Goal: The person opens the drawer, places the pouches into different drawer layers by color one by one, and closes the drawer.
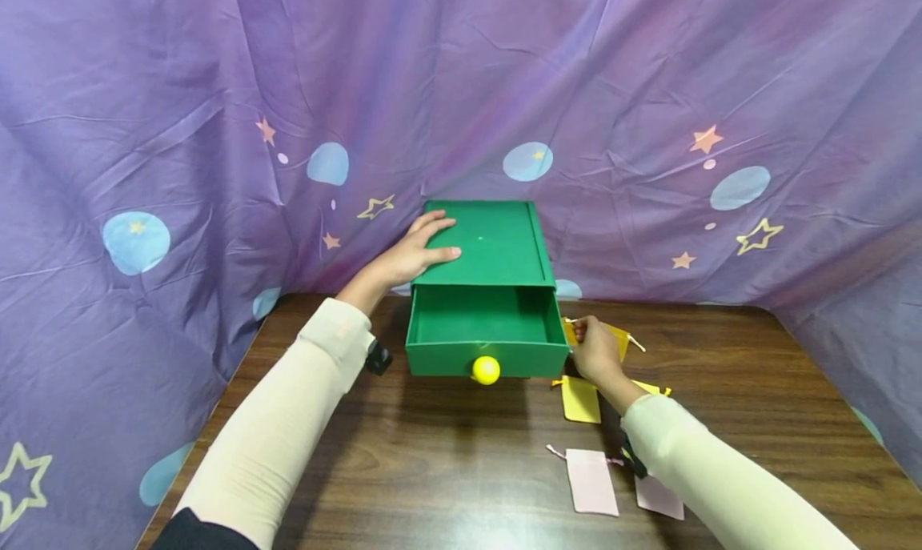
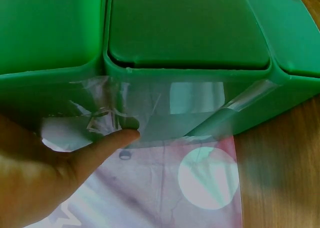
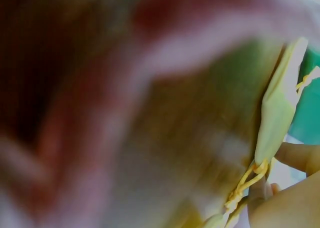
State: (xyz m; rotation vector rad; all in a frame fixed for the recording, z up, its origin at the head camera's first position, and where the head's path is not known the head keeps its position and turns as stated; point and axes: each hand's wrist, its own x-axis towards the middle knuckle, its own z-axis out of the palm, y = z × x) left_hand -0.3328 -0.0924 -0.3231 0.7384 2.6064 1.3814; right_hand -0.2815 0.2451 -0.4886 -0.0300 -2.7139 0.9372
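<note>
Pale sleeves (image 1: 262, 446) rise from the lower corners, the right one partly hiding a pink pouch (image 1: 659, 498); another pink pouch (image 1: 592, 483) lies just left. Behind them, lower right of centre, is a yellow pouch (image 1: 580, 400) on the brown table (image 1: 432, 478). Purple starry cloth (image 1: 446, 94) fills the upper frame. At centre sits a glossy green box (image 1: 497, 242), its drawer (image 1: 442, 359) pulled out, with a round yellow knob (image 1: 486, 370). The left hand (image 1: 412, 258) rests on its upper-left edge, fingers spread; the right hand's (image 1: 598, 351) fingers curl at an orange pouch (image 1: 621, 340) beside the drawer, pinching or merely touching, I cannot tell.
</note>
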